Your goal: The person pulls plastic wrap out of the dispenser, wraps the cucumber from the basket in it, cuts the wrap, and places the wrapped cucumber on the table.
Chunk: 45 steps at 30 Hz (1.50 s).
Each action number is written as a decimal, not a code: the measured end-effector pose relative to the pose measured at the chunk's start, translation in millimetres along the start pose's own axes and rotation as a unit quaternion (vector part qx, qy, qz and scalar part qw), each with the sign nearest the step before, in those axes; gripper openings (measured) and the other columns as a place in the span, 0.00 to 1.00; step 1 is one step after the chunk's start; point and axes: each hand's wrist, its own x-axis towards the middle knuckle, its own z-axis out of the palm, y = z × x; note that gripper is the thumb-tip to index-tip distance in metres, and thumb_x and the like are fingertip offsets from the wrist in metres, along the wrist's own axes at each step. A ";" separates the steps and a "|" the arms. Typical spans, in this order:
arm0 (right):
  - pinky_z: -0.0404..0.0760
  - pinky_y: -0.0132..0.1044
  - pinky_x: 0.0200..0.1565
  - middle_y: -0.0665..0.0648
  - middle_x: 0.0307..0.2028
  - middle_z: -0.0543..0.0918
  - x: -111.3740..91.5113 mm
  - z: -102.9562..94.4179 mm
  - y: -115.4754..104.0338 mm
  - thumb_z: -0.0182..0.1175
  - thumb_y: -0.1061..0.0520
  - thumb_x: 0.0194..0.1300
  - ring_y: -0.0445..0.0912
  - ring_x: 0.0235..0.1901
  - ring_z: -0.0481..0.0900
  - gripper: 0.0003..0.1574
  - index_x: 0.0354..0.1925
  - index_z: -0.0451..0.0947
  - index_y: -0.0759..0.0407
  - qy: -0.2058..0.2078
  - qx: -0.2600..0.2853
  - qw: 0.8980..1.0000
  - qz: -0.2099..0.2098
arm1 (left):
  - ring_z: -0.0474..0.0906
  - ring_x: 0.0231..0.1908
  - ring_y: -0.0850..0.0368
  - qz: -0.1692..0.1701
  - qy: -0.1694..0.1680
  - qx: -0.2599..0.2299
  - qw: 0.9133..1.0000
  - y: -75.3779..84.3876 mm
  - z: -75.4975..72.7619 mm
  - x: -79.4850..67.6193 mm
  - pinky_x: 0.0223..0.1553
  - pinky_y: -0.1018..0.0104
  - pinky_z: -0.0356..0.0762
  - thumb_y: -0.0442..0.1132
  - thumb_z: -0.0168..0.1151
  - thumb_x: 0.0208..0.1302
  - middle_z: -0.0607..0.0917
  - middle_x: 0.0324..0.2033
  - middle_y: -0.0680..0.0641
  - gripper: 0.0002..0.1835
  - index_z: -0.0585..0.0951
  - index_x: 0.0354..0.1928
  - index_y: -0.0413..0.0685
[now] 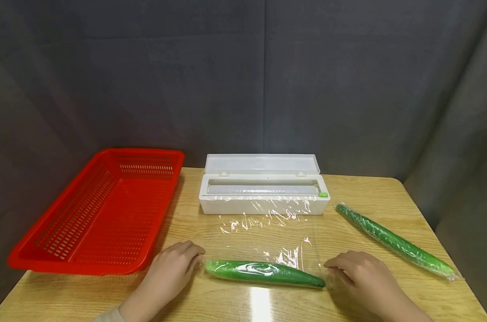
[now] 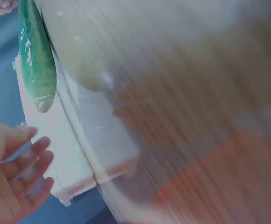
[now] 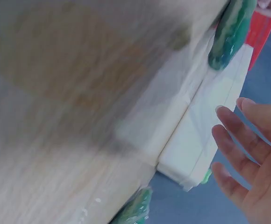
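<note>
A cucumber (image 1: 263, 273) lies crosswise near the table's front, with glossy clear plastic wrap (image 1: 289, 257) over it. That film runs back to a white wrap dispenser (image 1: 263, 206), whose lid is raised over the roll. My left hand (image 1: 172, 268) is beside the cucumber's thick, lighter end, fingertips close to the film's edge. At the darker, narrow end is my right hand (image 1: 362, 277), also near the film. Both wrist views show the left fingers (image 2: 32, 168) and right fingers (image 3: 240, 144) apart and loosely bent, with no object visible between them.
A red plastic basket (image 1: 163, 223) stands on the left of the wooden table (image 1: 183, 210). A second cucumber (image 1: 396, 241), wrapped in film, lies slanting on the right. Behind the table hangs a dark grey curtain (image 1: 263, 89).
</note>
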 end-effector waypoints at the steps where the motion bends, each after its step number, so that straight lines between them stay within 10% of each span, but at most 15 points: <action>1: 0.79 0.33 0.32 0.38 0.32 0.82 -0.5 0.3 -3.1 0.70 0.56 0.60 0.35 0.31 0.80 0.06 0.37 0.86 0.45 0.007 0.006 1.000 -0.016 | 0.82 0.38 0.58 0.017 0.007 -0.002 1.000 1.6 -1.1 -1.2 0.40 0.58 0.81 0.38 0.72 0.58 0.85 0.36 0.58 0.07 0.86 0.39 0.53; 5: 0.79 0.34 0.36 0.39 0.36 0.83 0.6 3.5 -15.4 0.52 0.43 0.75 0.37 0.33 0.81 0.18 0.38 0.85 0.47 0.015 0.022 0.997 -0.066 | 0.80 0.39 0.60 0.097 0.020 -0.008 0.995 9.1 -2.2 -4.3 0.43 0.60 0.81 0.42 0.72 0.59 0.83 0.38 0.58 0.07 0.85 0.39 0.54; 10: 0.82 0.39 0.37 0.43 0.40 0.83 7.2 9.5 -27.2 0.74 0.52 0.55 0.40 0.37 0.81 0.17 0.43 0.84 0.49 -0.034 0.010 0.996 -0.078 | 0.79 0.40 0.58 0.144 -0.007 -0.003 0.990 15.9 2.2 -3.1 0.44 0.60 0.80 0.41 0.74 0.55 0.83 0.40 0.55 0.14 0.84 0.43 0.51; 45: 0.83 0.45 0.42 0.55 0.44 0.84 41.4 32.7 -10.3 0.72 0.67 0.53 0.50 0.43 0.83 0.22 0.48 0.83 0.59 -0.075 -0.079 0.992 -0.061 | 0.80 0.45 0.52 0.083 -0.080 0.030 0.993 16.8 18.7 20.2 0.46 0.56 0.80 0.39 0.69 0.60 0.84 0.46 0.49 0.19 0.82 0.54 0.43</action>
